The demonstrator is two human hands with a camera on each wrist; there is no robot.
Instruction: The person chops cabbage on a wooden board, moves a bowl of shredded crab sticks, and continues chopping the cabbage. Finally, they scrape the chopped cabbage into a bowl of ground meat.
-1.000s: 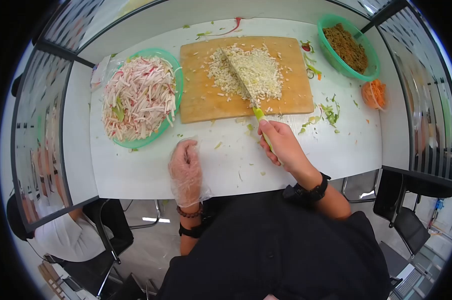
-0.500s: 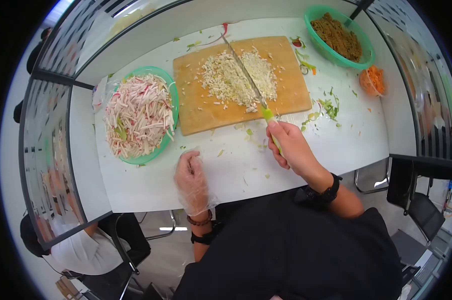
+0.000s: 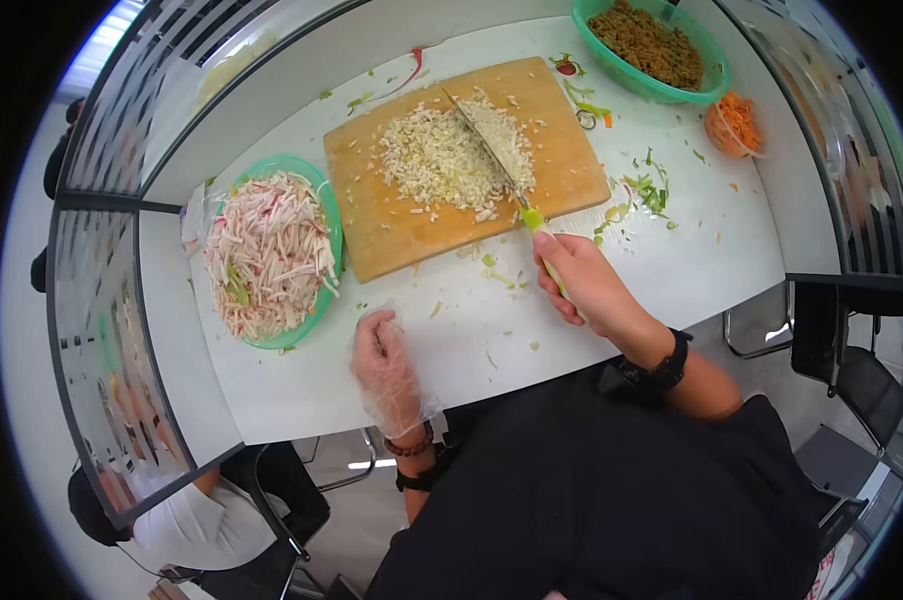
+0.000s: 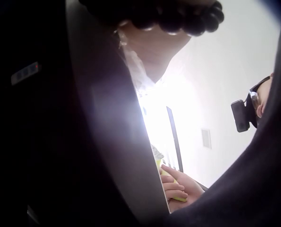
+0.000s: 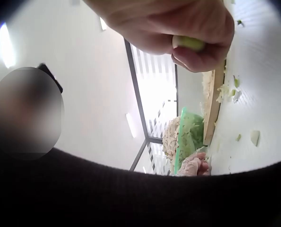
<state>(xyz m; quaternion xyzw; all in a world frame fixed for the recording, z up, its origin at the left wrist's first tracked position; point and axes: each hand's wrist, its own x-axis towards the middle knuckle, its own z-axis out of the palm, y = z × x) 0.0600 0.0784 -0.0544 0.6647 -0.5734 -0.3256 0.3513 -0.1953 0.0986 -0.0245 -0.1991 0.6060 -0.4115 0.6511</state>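
The right hand (image 3: 589, 285) grips the green handle of a knife (image 3: 489, 145), whose blade lies across the right part of a pale chopped pile (image 3: 426, 155) on the wooden board (image 3: 371, 250). In the right wrist view the fingers of the right hand (image 5: 192, 33) wrap round the handle (image 5: 190, 43). The left hand (image 3: 386, 370), in a clear plastic glove, rests near the table's front edge with loosely curled fingers and nothing in them. Its fingers are out of sight in the left wrist view.
A green bowl (image 3: 333, 235) of pink-white shreds stands left of the board. At the back right are a green bowl (image 3: 716, 65) of brown food and a small tub of orange shreds (image 3: 736, 125). Green scraps (image 3: 651, 190) lie right of the board. A seated person (image 3: 206, 525) is at lower left.
The head view has turned, so the board looks more tilted. The knife shifted rightward over the pile, its tip reaching the board's back edge midway, and now lies back within the board. The left hand stays loosely curled.
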